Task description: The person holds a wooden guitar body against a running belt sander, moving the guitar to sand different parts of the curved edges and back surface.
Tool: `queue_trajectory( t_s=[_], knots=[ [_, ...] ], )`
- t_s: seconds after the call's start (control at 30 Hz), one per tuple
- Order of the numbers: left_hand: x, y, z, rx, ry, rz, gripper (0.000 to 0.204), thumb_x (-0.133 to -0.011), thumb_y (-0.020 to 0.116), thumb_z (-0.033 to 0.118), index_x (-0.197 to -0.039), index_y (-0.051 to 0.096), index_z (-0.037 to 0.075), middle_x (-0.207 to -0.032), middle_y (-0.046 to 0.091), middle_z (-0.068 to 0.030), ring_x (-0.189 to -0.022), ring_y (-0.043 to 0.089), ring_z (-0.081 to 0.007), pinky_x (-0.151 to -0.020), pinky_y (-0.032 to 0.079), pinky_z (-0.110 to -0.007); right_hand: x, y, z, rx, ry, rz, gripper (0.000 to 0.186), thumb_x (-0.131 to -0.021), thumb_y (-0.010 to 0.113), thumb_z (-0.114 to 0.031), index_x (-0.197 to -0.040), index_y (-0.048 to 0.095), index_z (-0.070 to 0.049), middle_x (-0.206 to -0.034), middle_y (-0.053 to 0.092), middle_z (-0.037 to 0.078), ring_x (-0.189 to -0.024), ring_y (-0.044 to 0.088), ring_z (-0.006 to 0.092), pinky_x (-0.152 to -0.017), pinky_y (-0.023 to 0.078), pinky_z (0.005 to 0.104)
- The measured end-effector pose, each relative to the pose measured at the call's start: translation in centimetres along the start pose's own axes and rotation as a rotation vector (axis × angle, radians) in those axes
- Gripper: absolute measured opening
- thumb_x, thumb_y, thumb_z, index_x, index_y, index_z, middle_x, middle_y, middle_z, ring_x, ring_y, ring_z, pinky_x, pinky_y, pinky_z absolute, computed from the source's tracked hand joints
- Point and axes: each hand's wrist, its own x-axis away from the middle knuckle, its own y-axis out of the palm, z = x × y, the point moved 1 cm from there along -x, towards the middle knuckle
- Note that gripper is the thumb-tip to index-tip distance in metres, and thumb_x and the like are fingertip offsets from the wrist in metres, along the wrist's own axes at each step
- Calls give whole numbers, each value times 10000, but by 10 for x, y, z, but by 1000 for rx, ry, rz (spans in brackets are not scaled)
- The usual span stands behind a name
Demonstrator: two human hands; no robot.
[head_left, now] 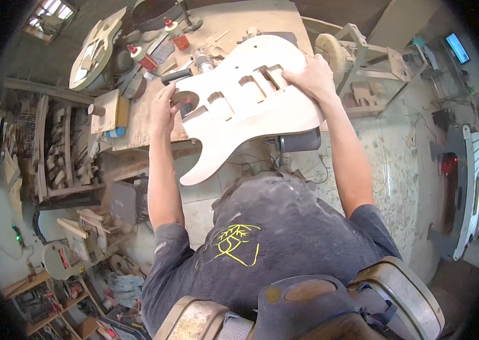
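Note:
A pale, unpainted electric guitar body (234, 144) with pickup cavities is held up in front of me at the workbench edge. My left hand (166, 110) grips its left end by the neck-side cutout, fingers wrapped over the rim. My right hand (317, 82) holds the broad right end, thumb on the top face beside a cavity. A dark cylindrical machine part (299, 141) shows below the body.
The cluttered plywood workbench (228, 20) holds two white-and-red bottles (176, 34) (140, 56) and small tools. A second guitar body (92, 54) is at upper left, above wood-filled shelving (66, 153). A wooden stand (392, 68) and a small screen (456, 48) are at the right.

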Motion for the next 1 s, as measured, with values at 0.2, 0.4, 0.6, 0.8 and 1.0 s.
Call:
queue_trajectory(
  t_s=[0.2,0.4,0.6,0.8,1.0],
  knots=[
    [-20,28,7,-507,148,-52,324,-951,650,274,-1108,713,-3,-986,706,-98,-869,693,-179,-755,575,-315,7,-2,18,-4,119,-86,811,-677,760,-568,-1195,648,46,-1130,624,271,-1131,605,391,-966,501,447],
    [-22,107,5,-1188,533,-132,373,-959,529,287,-1143,701,12,-1133,698,-159,-1057,668,-315,-984,483,-446,17,-41,49,-61,321,-127,848,-660,749,-579,-1240,620,26,-1186,656,266,-1124,642,378,-988,491,441],
    [-37,176,-17,-1452,777,-360,374,-979,474,235,-1238,607,-1,-1221,635,-227,-1196,569,-359,-1022,445,-433,19,-79,103,-450,398,-293,826,-734,836,-365,-1344,512,88,-1182,678,201,-1057,659,202,-918,513,317],
    [-41,240,-44,-1462,897,-318,401,-990,447,265,-1261,577,0,-1236,627,-228,-1191,563,-385,-1051,415,-462,17,-103,199,-674,486,-373,751,-863,799,-344,-1391,466,72,-1276,618,166,-1107,618,196,-932,505,320],
    [-52,282,-70,-1309,984,-196,412,-1006,435,307,-1251,587,12,-1269,621,-205,-1236,545,-364,-1058,399,-479,-12,-112,253,-771,511,-429,682,-905,759,-331,-1400,483,49,-1300,614,167,-1135,611,186,-952,499,322]
  ],
)
